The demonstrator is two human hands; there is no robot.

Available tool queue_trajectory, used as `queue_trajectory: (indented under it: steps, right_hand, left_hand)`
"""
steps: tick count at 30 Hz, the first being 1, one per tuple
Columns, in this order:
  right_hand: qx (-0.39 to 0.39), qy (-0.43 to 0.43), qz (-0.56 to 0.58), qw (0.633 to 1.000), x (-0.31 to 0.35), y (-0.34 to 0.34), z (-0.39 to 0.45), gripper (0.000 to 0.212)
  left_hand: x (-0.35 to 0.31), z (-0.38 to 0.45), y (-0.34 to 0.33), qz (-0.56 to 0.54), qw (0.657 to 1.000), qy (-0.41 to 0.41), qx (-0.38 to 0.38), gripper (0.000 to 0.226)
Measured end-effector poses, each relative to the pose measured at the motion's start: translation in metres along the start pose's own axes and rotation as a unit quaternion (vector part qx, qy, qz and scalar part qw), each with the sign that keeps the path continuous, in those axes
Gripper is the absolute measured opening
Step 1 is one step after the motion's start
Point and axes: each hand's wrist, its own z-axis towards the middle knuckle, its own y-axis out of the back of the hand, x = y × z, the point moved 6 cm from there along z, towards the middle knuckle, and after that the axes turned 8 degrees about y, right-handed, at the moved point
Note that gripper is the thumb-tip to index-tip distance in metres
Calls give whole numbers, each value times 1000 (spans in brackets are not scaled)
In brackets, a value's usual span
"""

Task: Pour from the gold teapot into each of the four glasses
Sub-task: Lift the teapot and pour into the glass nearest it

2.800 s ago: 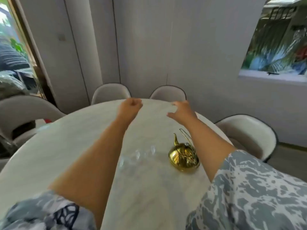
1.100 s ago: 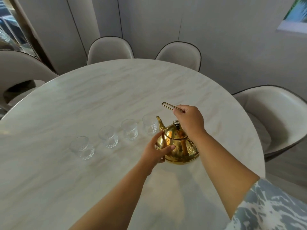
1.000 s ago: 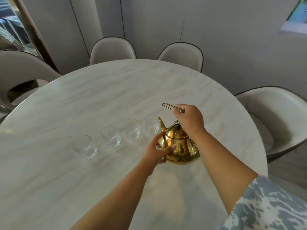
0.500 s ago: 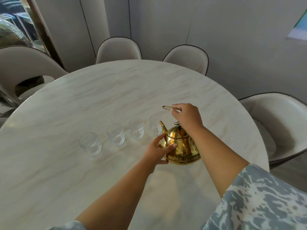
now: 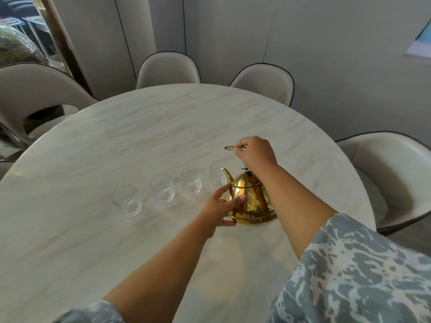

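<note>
A gold teapot (image 5: 250,201) stands on the marble table (image 5: 140,141), spout pointing left and away. My right hand (image 5: 255,151) is closed around its thin wire handle (image 5: 229,147), held up above the lid. My left hand (image 5: 219,207) rests against the pot's left side, fingers spread on the body. Several clear empty glasses stand in a row to the left: the nearest glass (image 5: 218,174) just behind the spout, then a second glass (image 5: 191,180), a third glass (image 5: 162,188) and the leftmost glass (image 5: 127,201).
Beige chairs ring the round table: two at the far side (image 5: 168,68) (image 5: 265,81), one on the right (image 5: 394,173), one on the left (image 5: 30,87). A grey wall stands behind them.
Both hands came down from the far side of the table to the teapot. Over the last second the right hand has raised the wire handle slightly; the pot still sits on the table.
</note>
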Motion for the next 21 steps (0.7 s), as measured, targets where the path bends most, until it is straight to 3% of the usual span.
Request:
queue_trajectory:
  steps: [21]
  right_hand:
    - [25, -15, -33, 999, 3, -4, 6, 25]
  left_hand:
    - [1, -5, 1, -12, 1000, 4, 1, 78]
